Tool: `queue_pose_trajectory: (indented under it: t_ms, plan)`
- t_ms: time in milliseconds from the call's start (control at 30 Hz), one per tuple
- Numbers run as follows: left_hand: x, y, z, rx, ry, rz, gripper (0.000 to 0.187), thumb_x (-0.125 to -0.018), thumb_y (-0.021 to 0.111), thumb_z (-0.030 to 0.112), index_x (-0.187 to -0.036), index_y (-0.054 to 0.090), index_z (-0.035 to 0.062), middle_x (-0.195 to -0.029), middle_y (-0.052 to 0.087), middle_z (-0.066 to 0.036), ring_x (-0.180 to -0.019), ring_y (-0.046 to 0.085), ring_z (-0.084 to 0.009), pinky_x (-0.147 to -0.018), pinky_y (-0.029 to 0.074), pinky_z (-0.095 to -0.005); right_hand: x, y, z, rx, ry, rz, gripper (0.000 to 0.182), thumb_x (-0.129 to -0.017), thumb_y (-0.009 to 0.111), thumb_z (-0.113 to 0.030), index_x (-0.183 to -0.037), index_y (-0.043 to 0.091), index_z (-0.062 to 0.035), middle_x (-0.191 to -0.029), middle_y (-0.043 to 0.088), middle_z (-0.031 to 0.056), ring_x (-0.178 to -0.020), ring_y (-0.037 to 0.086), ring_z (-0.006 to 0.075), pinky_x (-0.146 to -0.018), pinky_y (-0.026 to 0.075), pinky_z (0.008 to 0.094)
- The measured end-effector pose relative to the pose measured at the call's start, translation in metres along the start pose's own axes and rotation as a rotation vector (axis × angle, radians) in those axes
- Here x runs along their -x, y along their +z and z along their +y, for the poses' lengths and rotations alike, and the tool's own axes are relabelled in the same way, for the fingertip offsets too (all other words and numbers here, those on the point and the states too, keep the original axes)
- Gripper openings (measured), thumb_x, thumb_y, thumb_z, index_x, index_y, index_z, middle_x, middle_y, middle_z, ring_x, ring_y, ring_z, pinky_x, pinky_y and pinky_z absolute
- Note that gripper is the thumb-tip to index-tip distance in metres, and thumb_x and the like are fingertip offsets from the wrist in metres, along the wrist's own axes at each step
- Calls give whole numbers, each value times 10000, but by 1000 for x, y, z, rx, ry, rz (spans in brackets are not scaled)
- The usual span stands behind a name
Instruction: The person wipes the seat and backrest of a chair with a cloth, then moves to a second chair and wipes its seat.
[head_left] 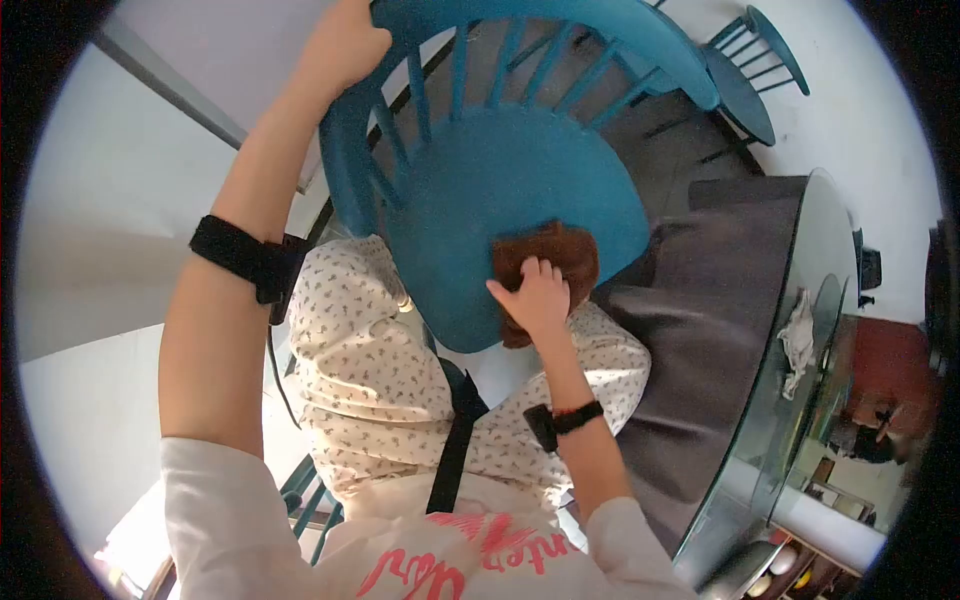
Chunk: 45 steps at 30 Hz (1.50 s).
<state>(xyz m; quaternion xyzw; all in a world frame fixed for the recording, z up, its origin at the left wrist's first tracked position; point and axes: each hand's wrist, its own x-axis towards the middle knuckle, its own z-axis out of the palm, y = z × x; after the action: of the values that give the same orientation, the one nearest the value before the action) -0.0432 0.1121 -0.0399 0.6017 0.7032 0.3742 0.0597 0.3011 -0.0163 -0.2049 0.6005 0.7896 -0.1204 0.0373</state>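
Observation:
A blue wooden chair point(510, 165) with a spindle back stands in front of me, its seat facing up. At the upper left, my left hand point(350, 45) is closed on the curved top rail of its back; the fingertips are partly hidden. A folded brown cloth point(575, 255) lies on the near right part of the seat. My right hand point(540, 297) presses down on this cloth, with the fingers bent into it and the thumb out to the side. The underside of the cloth and the fingertips' exact hold are hidden.
To the right stands a glass-topped table point(800, 230) with a dark grey cover point(690, 330) hanging down; a crumpled pale cloth point(797, 345) lies on it. Another blue chair point(745, 95) stands at the back right. A white wall point(100, 200) is on the left.

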Motion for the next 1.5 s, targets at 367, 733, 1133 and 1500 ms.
queue_pose_trajectory:
  t_ms: [367, 733, 1133, 1500]
  plan:
    - [-1, -2, 1, 2, -41, -21, 576, -683, 616, 50, -1247, 513, 110, -1132, 611, -160, -1051, 584, -315, -916, 449, -382, -3, -53, 65, -904, 161, 361, 186, -927, 525, -224, -833, 554, -66, -763, 524, 27, -694, 491, 124, -644, 435, 288]
    - [-1, -5, -1, 3, 19, -37, 597, -694, 621, 55, -1272, 500, 147, -1147, 609, -147, -1048, 588, -309, -918, 447, -384, 30, -187, 87, -1279, 304, 686, 176, -954, 491, -283, -938, 551, -119, -896, 543, -44, -814, 514, 78, -640, 429, 237]
    - [0, -8, 6, -94, 154, 48, 566, -706, 639, 29, -1252, 508, 96, -1179, 585, -156, -1089, 560, -324, -947, 430, -390, 31, -11, -12, -608, -488, 17, 227, -845, 628, -283, -1021, 633, -141, -1134, 575, 67, -1113, 481, 302, -960, 366, 462]
    - [11, -11, 13, -14, 69, -23, 630, -754, 553, -60, -1345, 400, 98, -1280, 506, -155, -1169, 505, -273, -996, 388, -366, -48, 26, 22, -145, -817, 269, 326, -741, 710, -329, -1044, 633, -236, -1014, 523, 9, -883, 493, 212, -740, 464, 354]
